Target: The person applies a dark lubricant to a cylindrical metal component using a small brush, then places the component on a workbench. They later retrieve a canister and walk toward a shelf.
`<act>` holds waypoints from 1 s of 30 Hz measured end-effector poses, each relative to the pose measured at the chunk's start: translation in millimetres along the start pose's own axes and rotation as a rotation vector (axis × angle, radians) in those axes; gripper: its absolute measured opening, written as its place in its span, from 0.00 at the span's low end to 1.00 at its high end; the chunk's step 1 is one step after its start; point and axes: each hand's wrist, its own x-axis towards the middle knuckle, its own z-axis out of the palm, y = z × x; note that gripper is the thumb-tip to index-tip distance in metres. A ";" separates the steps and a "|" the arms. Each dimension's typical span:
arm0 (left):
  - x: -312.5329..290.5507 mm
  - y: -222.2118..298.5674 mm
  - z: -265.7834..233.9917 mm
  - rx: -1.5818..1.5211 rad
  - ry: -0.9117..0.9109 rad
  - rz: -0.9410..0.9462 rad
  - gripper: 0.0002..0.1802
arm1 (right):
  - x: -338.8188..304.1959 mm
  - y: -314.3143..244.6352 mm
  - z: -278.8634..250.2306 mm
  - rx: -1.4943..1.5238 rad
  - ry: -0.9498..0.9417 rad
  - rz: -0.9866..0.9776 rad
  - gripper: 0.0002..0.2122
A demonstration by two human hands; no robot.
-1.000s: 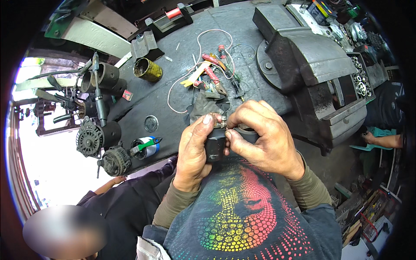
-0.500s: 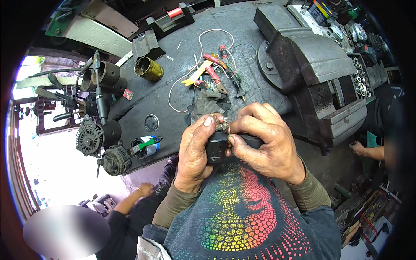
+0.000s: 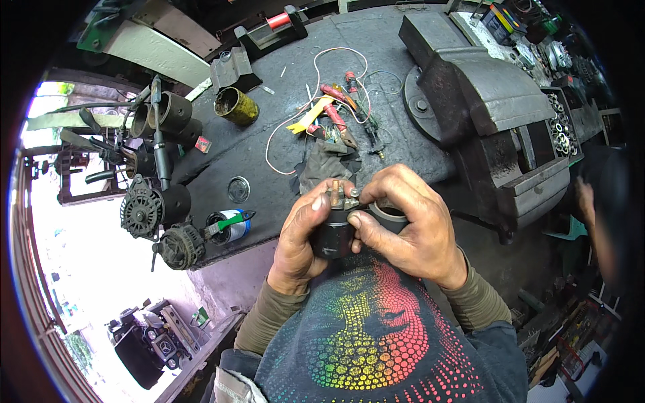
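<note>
In front of my chest, my left hand (image 3: 300,235) is wrapped round a black cylindrical solenoid (image 3: 332,240). A copper-coloured stud (image 3: 335,192) and metal terminals top it, partly covered by my left thumb. My right hand (image 3: 413,225) is closed beside it, with the thumb tip at the solenoid's upper side and the bent index finger by a terminal. Within the right hand sits a dark hollow ring (image 3: 390,213) with a brownish inside, its lower part hidden by the fingers. A grey rag (image 3: 326,164) lies on the bench just beyond both hands.
A large bench vise (image 3: 490,101) stands at right. Wires and red-handled tools (image 3: 334,114) lie mid-bench. To the left are a yellow can (image 3: 237,107), a round metal lid (image 3: 238,190), a green-handled brush (image 3: 232,222) and alternators (image 3: 142,208). Another person's arm (image 3: 598,232) is at far right.
The solenoid has tilted, showing more of its copper stud and terminals. My right hand has turned, bringing the ring's opening into view. The person at lower left has gone out of view.
</note>
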 end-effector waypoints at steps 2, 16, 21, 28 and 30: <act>-1.7 -2.4 2.2 0.034 0.057 0.009 0.27 | -1.2 1.6 2.1 0.031 -0.009 0.037 0.12; -3.1 -9.5 -10.0 0.077 0.072 0.101 0.28 | 3.0 13.5 3.1 0.147 -0.177 0.016 0.16; -7.4 -4.9 -13.5 0.202 0.068 0.110 0.29 | 8.1 5.6 4.4 0.005 -0.139 -0.027 0.15; -6.2 -3.3 -16.4 0.492 0.100 0.207 0.26 | 14.0 -1.1 -3.5 -0.403 -0.007 -0.252 0.15; -7.3 -3.1 -16.7 0.458 0.118 0.199 0.26 | 13.4 -2.0 -4.1 -0.409 -0.011 -0.243 0.15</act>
